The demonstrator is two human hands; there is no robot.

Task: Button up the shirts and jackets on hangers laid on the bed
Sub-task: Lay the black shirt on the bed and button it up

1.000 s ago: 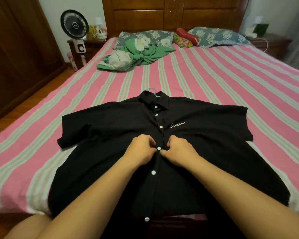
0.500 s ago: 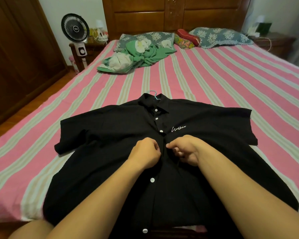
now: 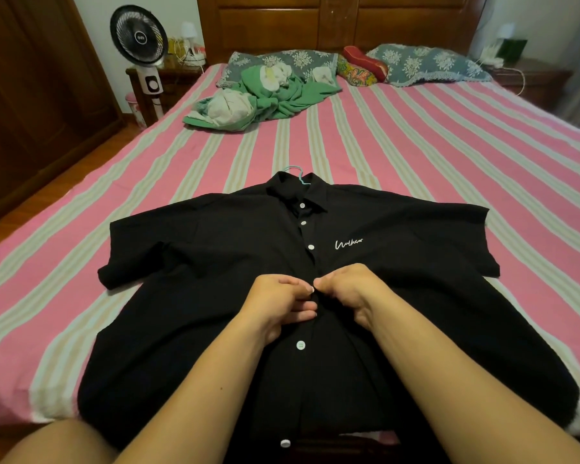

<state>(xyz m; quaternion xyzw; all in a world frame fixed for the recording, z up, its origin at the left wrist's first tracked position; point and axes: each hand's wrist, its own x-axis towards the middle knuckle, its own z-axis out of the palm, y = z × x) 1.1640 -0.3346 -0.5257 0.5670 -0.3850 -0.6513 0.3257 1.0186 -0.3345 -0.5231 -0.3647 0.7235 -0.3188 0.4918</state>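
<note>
Both hands are pinching the black shirt [image 3: 215, 262] right at its middle strip, where the buttons go. The left hand [image 3: 278, 306] has its fingers curled over one edge of the cloth. The right hand [image 3: 345, 293] is a closed fist holding the other edge. The fingertips of the two hands almost touch.

A second ago a white button showed between the hands. Now that button is hidden under the fingers. Half a second ago the right hand was turned palm up; now it is turned knuckles up again and sits close to the left hand. I think the hands are pushing that button through its hole, but I cannot tell if it is through yet.

Above the hands, three white buttons run up the shirt to the collar. The third one [image 3: 311, 247] is nearest the hands. They look done up. Below the hands, one button [image 3: 300, 345] sits just under the left hand, and another button [image 3: 285, 443] is down by the shirt's bottom edge. Those two look like they are still to check or do.

The shirt lies flat on the pink striped bed [image 3: 416, 155], near the bed's closest edge. A light blue hanger hook [image 3: 293, 169] pokes out past the shirt's collar. Far past the collar, near the pillows, lies a pile of green clothes [image 3: 265, 95].
</note>
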